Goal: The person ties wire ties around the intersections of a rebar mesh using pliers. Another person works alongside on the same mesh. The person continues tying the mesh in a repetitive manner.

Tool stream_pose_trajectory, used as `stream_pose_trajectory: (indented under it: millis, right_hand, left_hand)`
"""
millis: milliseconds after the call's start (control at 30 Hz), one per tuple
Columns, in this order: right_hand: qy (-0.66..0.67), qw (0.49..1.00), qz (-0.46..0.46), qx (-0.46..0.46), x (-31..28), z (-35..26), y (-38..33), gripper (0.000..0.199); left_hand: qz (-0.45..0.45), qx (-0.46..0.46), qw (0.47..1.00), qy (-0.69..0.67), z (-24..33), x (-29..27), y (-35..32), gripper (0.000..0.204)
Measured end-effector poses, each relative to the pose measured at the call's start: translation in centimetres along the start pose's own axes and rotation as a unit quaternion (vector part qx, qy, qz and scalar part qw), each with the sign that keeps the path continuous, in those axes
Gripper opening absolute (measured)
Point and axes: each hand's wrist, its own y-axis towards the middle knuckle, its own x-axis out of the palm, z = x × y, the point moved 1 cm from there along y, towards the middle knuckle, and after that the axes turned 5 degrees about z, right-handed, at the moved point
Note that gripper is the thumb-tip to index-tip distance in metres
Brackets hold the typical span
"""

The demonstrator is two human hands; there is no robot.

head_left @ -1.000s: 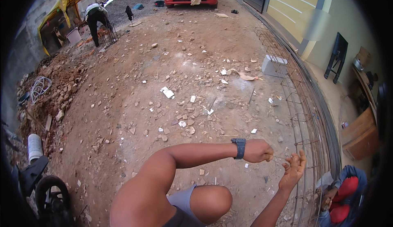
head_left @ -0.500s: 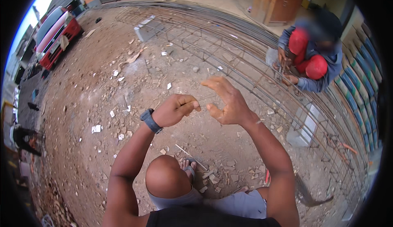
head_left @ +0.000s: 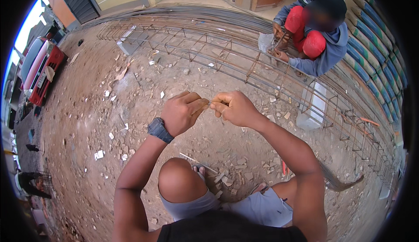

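Note:
My left hand (head_left: 183, 112), with a dark watch (head_left: 159, 130) at its wrist, is closed in a pinch in front of me. Facing it almost fingertip to fingertip, my right hand (head_left: 237, 109) is pinched closed too. Between the fingertips shows a bit of thin wire (head_left: 210, 103), mostly hidden by the fingers. Both hands are held in the air above the ground, over my bent knee (head_left: 181, 178). Beyond them lies a long steel rebar cage (head_left: 247, 73), which neither hand touches.
A co-worker (head_left: 325, 45) crouches across the cage, hands at its bars. Pale blocks (head_left: 312, 106) prop the cage. To the right lie a wire bundle (head_left: 338, 181) and stacked bags (head_left: 371, 63). A red-handled tool (head_left: 283, 167) rests by my right arm; rubble (head_left: 227, 181) litters the ground.
My right hand has gone from spread fingers to a pinch, and its fingertips have come up to my left hand's. The view has shifted, so the surroundings sit further left and higher.

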Motion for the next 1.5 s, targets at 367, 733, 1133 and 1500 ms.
stream_pose_trajectory:
  millis: [367,733,1133,1500]
  right_hand:
    - [-0.135,0.94,0.118,-0.291,-2.8,1.8,-2.2,0.049]
    - [0.259,0.965,-0.02,-0.026,1.3,3.4,-0.4,0.012]
    - [-0.292,0.867,0.169,-0.365,1.1,0.2,-2.2,0.024]
    - [0.285,0.947,-0.069,0.129,1.2,2.3,-1.3,0.025]
  left_hand:
    - [-0.109,-0.15,0.964,-0.189,-1.6,-0.4,0.3,0.01]
    - [-0.088,-0.036,0.982,-0.161,-1.4,-1.1,0.3,0.007]
    - [-0.027,0.013,0.999,-0.022,-0.6,-1.3,-0.2,0.009]
    - [0.037,0.098,0.993,0.05,0.4,-1.3,-0.7,0.017]
